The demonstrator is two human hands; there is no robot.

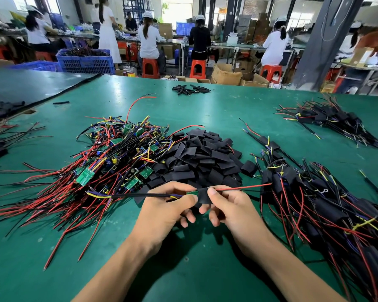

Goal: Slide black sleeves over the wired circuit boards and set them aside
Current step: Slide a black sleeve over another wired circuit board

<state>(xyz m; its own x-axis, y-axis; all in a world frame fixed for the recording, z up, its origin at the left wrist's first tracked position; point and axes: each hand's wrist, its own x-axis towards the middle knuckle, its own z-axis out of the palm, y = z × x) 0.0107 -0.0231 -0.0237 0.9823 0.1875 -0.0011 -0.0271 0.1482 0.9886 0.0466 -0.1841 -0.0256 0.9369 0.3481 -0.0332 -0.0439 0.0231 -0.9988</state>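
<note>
- The board (192,192) is mostly hidden inside the sleeve (203,196); only a green sliver shows between my thumbs.
- My left hand (164,209) pinches the board's wire end, and my right hand (234,207) pinches the sleeve, just above the table (183,269).

The person shows as 2 bare arms, the left forearm (118,264) and the right forearm (282,258), uncovered all the way to the lower edge of the view. The left hand (164,205) and the right hand (231,205) are bare too, with slim fingers and short, rounded nails.
</note>
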